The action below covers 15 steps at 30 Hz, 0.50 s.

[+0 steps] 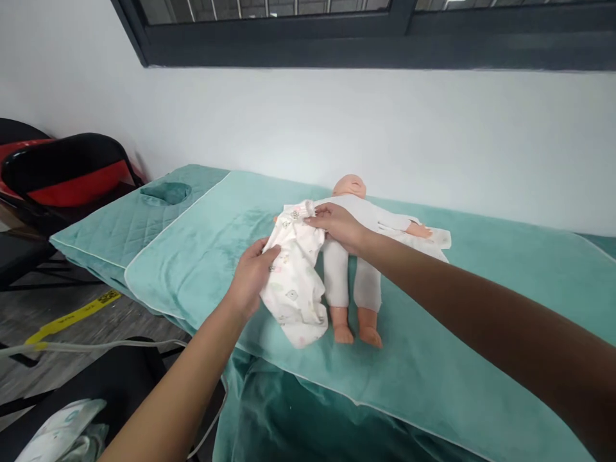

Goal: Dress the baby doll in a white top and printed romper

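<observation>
A white baby garment with small printed figures [293, 282] hangs between my hands above the bed. My left hand [253, 276] grips its left edge, thumb on top. At its upper right corner, the fingers of my right hand [337, 224] pinch the cloth. Behind it a baby doll [368, 289] lies on its back, head toward the wall and bare feet toward me. White cloth covers its body and legs. The garment and my right arm hide part of its torso. Beside its hand on the right, a white cloth [440, 239] is spread out.
The massage bed [481, 359] has a green cover and a face hole [166, 192] at its left end. Black and red chairs [72, 173] stand at the left. A chair at lower left bears folded printed cloth [62, 430]; a pale cable [106, 345] passes above it.
</observation>
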{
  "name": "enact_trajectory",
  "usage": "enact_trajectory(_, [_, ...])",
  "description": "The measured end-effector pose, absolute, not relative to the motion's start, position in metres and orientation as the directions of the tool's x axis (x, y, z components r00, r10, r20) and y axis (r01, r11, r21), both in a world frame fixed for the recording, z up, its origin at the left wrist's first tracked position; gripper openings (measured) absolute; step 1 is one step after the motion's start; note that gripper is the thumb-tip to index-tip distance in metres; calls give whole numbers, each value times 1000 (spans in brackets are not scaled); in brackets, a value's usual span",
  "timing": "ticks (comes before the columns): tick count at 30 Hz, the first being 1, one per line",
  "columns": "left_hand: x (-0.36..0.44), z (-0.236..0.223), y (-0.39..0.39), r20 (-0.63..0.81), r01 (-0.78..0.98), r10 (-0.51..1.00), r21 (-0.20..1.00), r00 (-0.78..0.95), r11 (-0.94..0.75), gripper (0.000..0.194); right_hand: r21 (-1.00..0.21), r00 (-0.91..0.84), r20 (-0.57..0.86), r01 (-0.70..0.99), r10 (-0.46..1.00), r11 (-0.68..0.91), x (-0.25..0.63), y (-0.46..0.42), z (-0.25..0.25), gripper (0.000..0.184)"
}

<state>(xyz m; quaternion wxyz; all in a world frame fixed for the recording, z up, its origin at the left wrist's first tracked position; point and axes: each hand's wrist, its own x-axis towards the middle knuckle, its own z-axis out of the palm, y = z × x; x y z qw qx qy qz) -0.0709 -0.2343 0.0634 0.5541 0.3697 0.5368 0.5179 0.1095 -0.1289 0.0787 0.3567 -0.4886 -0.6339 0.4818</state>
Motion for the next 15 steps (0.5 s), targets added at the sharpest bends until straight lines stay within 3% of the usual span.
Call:
enact_trajectory(2, [-74,50,-222,-239,-41,949,971,-203,236,45,-912,-277,48,379,960,155,111,-112,64,30])
enact_trajectory(4, [-73,40,-212,-238,148,949,951,-205,270,45,-793,-293,189,518,937,322,119,-95,53,25])
enact_trajectory(7, [-64,37,-202,-298,232,954,929,13,287,48,-579,-289,390,661,875,476,145,-68,44,26])
enact_trajectory(10, [-56,50,-196,-322,163,912,944,253,288,45,-462,-170,492,780,854,422,182,-47,36,29])
enact_trajectory(15, [-34,78,-186,-48,186,999,981,-14,50,28,-477,51,480,853,876,212,239,-22,18,40])
